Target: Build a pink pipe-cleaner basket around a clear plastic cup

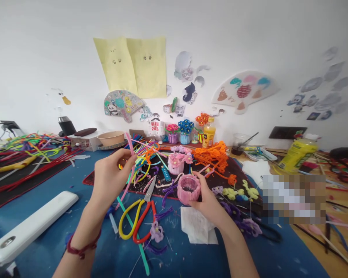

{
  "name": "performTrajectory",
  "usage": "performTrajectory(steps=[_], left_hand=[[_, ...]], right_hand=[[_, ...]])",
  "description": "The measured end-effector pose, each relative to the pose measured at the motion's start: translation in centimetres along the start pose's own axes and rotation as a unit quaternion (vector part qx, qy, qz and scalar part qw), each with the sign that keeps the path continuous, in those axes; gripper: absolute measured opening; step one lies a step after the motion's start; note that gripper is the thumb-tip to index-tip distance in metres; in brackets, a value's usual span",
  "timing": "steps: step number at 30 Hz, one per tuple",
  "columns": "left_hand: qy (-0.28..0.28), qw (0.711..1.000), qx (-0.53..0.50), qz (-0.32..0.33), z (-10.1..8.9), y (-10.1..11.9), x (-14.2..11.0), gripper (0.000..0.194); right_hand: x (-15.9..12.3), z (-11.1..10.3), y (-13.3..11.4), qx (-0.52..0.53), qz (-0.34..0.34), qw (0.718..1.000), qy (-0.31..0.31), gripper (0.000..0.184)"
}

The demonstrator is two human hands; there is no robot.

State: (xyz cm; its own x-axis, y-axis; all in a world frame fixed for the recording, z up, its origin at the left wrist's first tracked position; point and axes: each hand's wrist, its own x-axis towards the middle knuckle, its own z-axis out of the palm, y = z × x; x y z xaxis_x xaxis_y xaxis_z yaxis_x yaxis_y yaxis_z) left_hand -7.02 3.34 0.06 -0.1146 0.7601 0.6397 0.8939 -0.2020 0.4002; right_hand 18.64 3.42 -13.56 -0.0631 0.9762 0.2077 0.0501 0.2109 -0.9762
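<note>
In the head view, the left hand [113, 172] is closed in a pinch of thumb and fingers on a pink fuzzy strip [130, 143], whose upper end stands up past the fingertips; the right hand [204, 197] is part-open, curled around the right side of a pink fuzzy pot [182, 195], whose open mouth faces up and toward the camera; whether the pot touches what lies beneath it I cannot tell.

The pot sits near the front edge of a dark mat, just in front of a second pink pot [175, 166] with flowers; a white tissue [198, 233] lies just below the right hand; between the forearms, scissors [148, 193] with yellow and red handles lie with their blades pointing away, a teal strip [142, 251] running under them; blue covering shows between the left forearm and a long white device [36, 224], and again to the right of the right forearm, up to the covering's curved edge.

The worktop [110, 266] is mostly under this blue covering, with wood grain at the far right; orange fuzzy strips [213, 156] are heaped behind the pot, and flower pots and a juice bottle [209, 133] line the back; the white wall [191, 23] carries yellow sheets [146, 73], two decorated fans [245, 90] and stickers.
</note>
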Motion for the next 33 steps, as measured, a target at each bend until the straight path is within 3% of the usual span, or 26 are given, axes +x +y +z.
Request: performTrajectory(steps=[3, 5, 8, 12, 16, 18, 20, 24, 27, 31, 33], left_hand=[[0.127, 0.988, -0.082, -0.013, -0.8, 1.4, -0.8, 0.021], [0.196, 0.966, -0.169, -0.022, -1.2, 2.5, -1.1, 0.018], [0.224, 0.924, -0.308, -0.019, -1.1, 3.6, -1.2, 0.011], [0.138, 0.884, -0.443, -0.060, 0.4, 4.2, -0.7, 0.014], [-0.025, 0.876, -0.474, -0.085, 2.6, 5.3, -1.0, 0.022], [-0.101, 0.870, -0.476, -0.083, 3.8, 6.2, -1.4, 0.025], [-0.141, 0.865, -0.474, -0.082, 4.9, 7.0, -1.9, 0.026], [-0.161, 0.873, -0.454, -0.080, 6.5, 7.5, -2.5, 0.027], [-0.156, 0.900, -0.403, -0.061, 6.9, 7.0, -2.9, 0.030], [-0.054, 0.963, -0.264, -0.019, 6.1, 6.1, -3.8, 0.025], [-0.012, 0.975, -0.216, 0.038, 5.5, 6.0, -4.0, 0.018]], right_hand=[[0.1, -0.2, 0.1, 0.011, 0.002, 1.000, -0.001, 0.079], [0.2, -0.4, 0.3, 0.015, 0.004, 1.000, 0.003, 0.078], [0.1, -0.6, 0.4, 0.024, 0.007, 1.000, -0.006, 0.078], [-0.1, -0.9, -0.4, 0.040, -0.030, 0.999, -0.004, 0.084], [0.0, -1.1, -2.0, 0.048, -0.083, 0.992, 0.086, 0.055], [0.0, -1.2, -2.6, 0.001, -0.113, 0.990, 0.083, 0.046], [-0.2, -1.3, -3.1, -0.059, -0.142, 0.985, 0.080, 0.048], [-0.9, -1.1, -3.7, -0.079, -0.107, 0.989, 0.063, 0.046], [-1.1, -1.0, -3.9, -0.084, -0.080, 0.992, 0.054, 0.039], [-1.1, -1.0, -3.9, -0.172, -0.131, 0.972, 0.091, 0.044], [-1.1, -1.1, -3.7, -0.237, -0.181, 0.950, 0.088, 0.046]])
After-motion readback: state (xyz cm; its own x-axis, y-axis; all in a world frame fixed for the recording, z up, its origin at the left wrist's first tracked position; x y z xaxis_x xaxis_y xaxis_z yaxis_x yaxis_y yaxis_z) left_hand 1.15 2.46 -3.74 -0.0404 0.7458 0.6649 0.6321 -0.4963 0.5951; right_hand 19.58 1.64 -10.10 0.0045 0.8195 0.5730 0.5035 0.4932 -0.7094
